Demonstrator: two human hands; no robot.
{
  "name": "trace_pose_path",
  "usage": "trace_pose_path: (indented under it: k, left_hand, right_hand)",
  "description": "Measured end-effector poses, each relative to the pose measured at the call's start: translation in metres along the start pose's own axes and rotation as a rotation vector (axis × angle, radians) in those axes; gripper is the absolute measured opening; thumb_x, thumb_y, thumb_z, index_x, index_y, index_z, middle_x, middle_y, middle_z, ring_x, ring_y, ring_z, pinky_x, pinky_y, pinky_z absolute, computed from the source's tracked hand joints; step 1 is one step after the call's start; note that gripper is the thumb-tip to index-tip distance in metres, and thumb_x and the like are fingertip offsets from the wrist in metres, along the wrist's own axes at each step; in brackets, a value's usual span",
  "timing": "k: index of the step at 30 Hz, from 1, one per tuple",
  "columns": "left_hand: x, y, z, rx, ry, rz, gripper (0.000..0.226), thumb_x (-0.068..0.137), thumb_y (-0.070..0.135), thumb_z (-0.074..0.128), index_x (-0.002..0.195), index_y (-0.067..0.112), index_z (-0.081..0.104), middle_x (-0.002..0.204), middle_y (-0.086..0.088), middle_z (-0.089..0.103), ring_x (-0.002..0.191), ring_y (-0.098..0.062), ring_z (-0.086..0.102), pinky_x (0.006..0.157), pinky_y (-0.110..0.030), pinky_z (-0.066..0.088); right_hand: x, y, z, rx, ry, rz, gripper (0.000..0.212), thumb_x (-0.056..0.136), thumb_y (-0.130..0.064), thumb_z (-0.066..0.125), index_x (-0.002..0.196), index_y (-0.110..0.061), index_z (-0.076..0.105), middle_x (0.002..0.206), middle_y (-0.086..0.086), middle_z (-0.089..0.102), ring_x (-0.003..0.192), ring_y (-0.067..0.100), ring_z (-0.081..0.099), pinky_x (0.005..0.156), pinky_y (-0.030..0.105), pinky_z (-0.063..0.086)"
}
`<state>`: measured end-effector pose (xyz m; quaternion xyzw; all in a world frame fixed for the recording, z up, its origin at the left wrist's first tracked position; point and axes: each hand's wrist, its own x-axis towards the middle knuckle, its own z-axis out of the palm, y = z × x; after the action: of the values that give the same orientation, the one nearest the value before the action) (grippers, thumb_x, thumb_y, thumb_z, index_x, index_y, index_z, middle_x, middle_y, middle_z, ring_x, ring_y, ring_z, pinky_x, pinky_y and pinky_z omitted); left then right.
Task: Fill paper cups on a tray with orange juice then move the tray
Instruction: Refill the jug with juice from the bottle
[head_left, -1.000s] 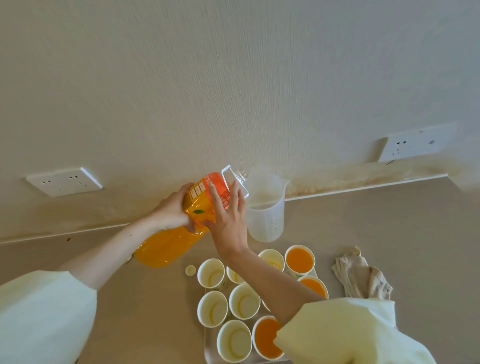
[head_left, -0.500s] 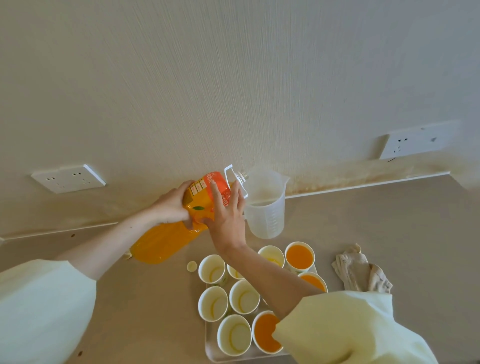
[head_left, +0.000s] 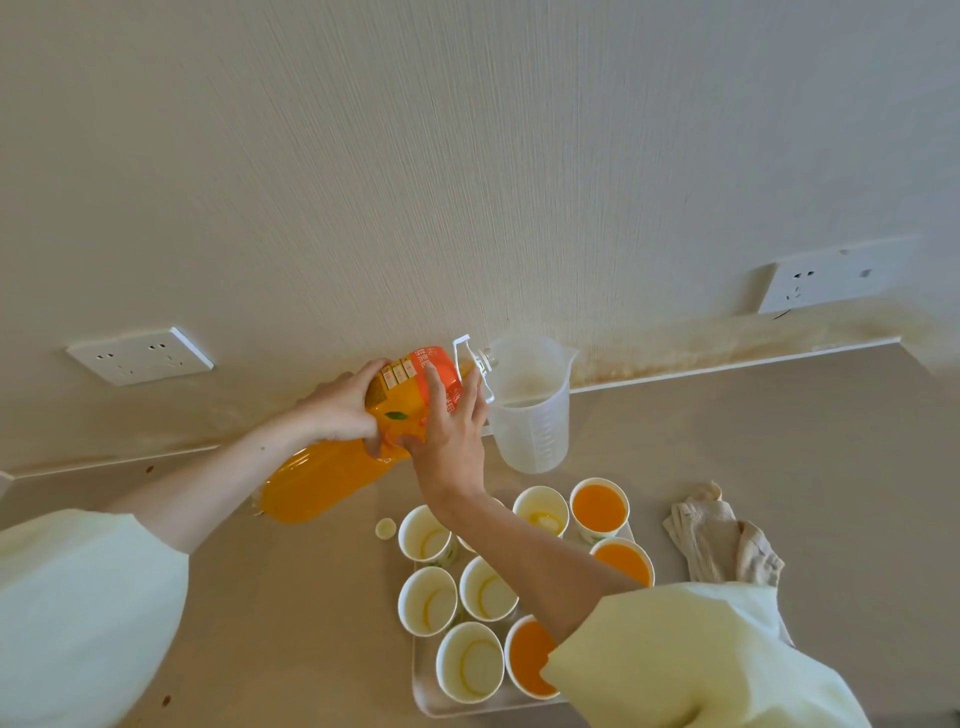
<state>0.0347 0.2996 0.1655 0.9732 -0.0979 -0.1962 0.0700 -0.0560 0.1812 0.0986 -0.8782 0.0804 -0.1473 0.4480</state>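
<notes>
A large orange juice bottle (head_left: 332, 475) is tilted with its neck over a clear plastic measuring jug (head_left: 530, 410) by the wall. My left hand (head_left: 340, 408) grips the bottle's upper body from the left. My right hand (head_left: 449, 428) lies on the label side, fingers straight against it. Nearer to me a white tray (head_left: 431, 699) carries several paper cups: three hold juice, among them one at the back right (head_left: 598, 506), and several look empty, like the front one (head_left: 470, 665). My right forearm hides part of the tray.
A small round bottle cap (head_left: 385, 528) lies on the beige counter left of the cups. A crumpled beige cloth (head_left: 719, 540) sits right of the tray. Wall sockets are mounted at the left (head_left: 139, 356) and the right (head_left: 831, 273).
The bottle's neck has risen and moved closer over the jug's rim, with both hands following it. The cups and tray stay put.
</notes>
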Motion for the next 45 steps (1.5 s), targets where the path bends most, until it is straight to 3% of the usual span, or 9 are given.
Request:
trace_pose_path:
  k: [22,45]
  left_hand:
    - [-0.0022,0.0033,-0.0009,0.084,-0.009,-0.017,0.125,0.058,0.024,0.089,0.15,0.035,0.004,0.148,-0.009,0.034,0.128,-0.038,0.041,0.094,-0.052,0.049]
    - [-0.0046,0.0029,-0.0039,0.073,-0.028,-0.015,0.127,0.056,0.021,0.089,0.15,0.034,0.005,0.146,-0.008,0.037,0.125,-0.036,0.044,0.092,-0.048,0.05]
  right_hand:
    - [-0.0057,-0.0055,-0.0039,0.021,-0.009,0.028,0.086,0.087,-0.025,0.07,0.152,-0.034,0.014,0.16,0.017,-0.01,0.147,0.037,-0.003,0.099,0.043,0.046]
    - [-0.005,-0.0064,-0.0032,0.036,-0.023,0.037,0.085,0.087,-0.027,0.07,0.152,-0.032,0.016,0.16,0.017,-0.009,0.146,0.037,-0.001,0.103,0.043,0.041]
